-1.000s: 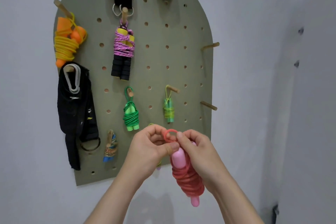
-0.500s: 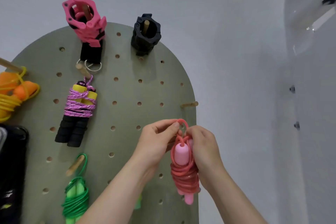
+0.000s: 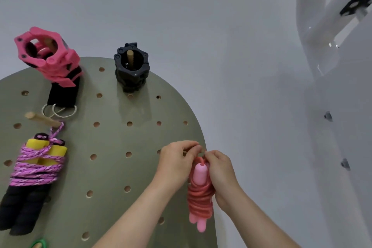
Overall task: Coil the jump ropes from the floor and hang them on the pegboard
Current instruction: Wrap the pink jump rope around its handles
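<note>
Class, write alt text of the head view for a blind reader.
A left hand and right hand pinch the loop of a coiled red jump rope at the right edge of a pegboard. A purple rope hangs from a peg further left.

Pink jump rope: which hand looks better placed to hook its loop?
Likely the left hand: its fingers pinch only the top loop, while the right hand also steadies the coiled pink jump rope.

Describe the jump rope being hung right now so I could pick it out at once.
Find the olive-green arched pegboard and go to its right edge. There the left hand and right hand pinch the top loop of a coiled jump rope. Only this one has red cord round pale pink handles; the purple rope hangs far left.
</note>
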Tool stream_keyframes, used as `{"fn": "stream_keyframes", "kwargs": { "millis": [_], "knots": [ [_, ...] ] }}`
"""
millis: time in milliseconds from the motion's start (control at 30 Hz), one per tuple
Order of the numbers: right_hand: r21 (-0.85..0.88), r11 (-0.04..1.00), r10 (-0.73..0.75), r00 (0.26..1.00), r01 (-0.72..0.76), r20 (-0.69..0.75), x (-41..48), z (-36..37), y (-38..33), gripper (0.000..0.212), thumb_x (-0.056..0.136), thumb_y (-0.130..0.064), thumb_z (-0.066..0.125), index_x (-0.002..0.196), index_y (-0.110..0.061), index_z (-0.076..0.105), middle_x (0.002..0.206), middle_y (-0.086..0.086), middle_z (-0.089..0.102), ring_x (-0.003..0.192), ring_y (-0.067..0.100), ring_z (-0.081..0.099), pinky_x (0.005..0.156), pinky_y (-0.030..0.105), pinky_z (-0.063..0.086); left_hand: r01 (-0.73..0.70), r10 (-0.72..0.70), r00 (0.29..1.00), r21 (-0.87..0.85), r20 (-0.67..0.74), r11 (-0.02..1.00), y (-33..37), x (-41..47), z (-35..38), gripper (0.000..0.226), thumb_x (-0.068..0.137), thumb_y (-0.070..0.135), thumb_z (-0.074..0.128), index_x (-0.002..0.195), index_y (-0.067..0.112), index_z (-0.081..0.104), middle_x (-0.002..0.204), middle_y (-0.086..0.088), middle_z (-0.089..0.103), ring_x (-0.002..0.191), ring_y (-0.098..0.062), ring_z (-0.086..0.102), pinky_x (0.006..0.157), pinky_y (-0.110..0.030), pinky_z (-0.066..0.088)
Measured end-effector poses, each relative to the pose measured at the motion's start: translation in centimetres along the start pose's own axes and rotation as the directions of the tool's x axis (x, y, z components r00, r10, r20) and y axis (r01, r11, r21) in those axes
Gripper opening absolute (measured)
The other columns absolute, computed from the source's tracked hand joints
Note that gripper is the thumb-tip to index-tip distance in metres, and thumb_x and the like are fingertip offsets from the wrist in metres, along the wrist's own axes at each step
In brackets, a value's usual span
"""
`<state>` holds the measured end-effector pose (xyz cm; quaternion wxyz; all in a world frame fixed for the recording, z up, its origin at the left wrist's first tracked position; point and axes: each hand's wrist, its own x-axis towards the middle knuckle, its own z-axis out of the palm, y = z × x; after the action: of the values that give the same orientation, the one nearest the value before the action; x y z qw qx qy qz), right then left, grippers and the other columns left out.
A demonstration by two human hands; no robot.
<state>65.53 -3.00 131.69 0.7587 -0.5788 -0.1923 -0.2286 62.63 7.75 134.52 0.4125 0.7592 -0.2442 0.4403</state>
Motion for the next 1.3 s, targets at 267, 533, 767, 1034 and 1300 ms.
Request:
{"fn": "stream_keyframes", "kwargs": {
  "millis": [267,533,767,1034,1300],
  "knots": [
    [-0.087,0.996,0.046,0.992,-0.036,0.120,1.7,1.3,2.6,0.038,0.098,-0.033,0.049,0.094,0.001,0.066,0.096,0.028,0.067,0.078,0.029,0.064,0.076,0.047,0.054,-0.086,-0.008,0.971,0.376,0.241,0.923,-3.5,1.2,-1.3,0.048,0.088,0.044,0.055,0.135,0.036,0.048,0.109,0.012,0.046,0.111,-0.008,0.036,0.099,-0.031,0.038],
    [-0.361,0.929,0.116,0.990,-0.081,0.075,2.1,0.6,3.4,0.052,0.099,-0.048,0.037,0.089,-0.003,0.062,0.086,0.019,0.069,0.068,0.032,0.070,0.056,0.044,0.060,-0.101,-0.064,0.956,0.528,0.285,0.843,-3.8,2.4,-0.2,0.054,0.084,0.047,0.050,0.135,0.031,0.042,0.107,0.007,0.045,0.107,-0.015,0.049,0.091,-0.039,0.047],
    [-0.416,0.905,-0.027,0.990,0.084,0.140,0.3,-0.3,4.7,0.009,0.096,-0.033,0.045,0.099,-0.024,0.046,0.085,0.009,0.066,0.073,0.027,0.068,0.054,0.039,0.057,-0.040,-0.101,0.958,0.474,0.268,0.879,-4.4,1.0,0.4,0.065,0.084,0.061,0.054,0.139,0.036,0.027,0.108,0.005,0.043,0.107,-0.017,0.046,0.091,-0.035,0.043],
    [-0.571,0.810,-0.030,0.981,0.135,0.190,-2.1,-0.9,4.7,0.015,0.089,-0.014,0.051,0.093,-0.026,0.058,0.081,-0.002,0.067,0.066,0.015,0.066,0.061,0.037,0.055,-0.023,-0.050,0.982,0.377,0.183,0.926,-6.6,-6.1,-0.4,0.069,0.088,0.023,0.058,0.145,0.038,0.022,0.126,0.005,0.050,0.118,-0.014,0.046,0.102,-0.036,0.040],
    [-0.257,0.932,-0.241,0.967,0.254,0.081,-8.2,0.9,4.4,0.023,0.082,0.002,0.054,0.076,-0.016,0.068,0.067,-0.007,0.069,0.064,0.005,0.062,0.064,0.021,0.049,-0.045,0.024,0.999,0.501,0.047,0.864,-1.0,-10.6,-4.2,0.025,0.089,0.035,0.045,0.093,0.027,0.069,0.079,0.003,0.068,0.077,-0.022,0.062,0.071,-0.037,0.051]
  ]
}}
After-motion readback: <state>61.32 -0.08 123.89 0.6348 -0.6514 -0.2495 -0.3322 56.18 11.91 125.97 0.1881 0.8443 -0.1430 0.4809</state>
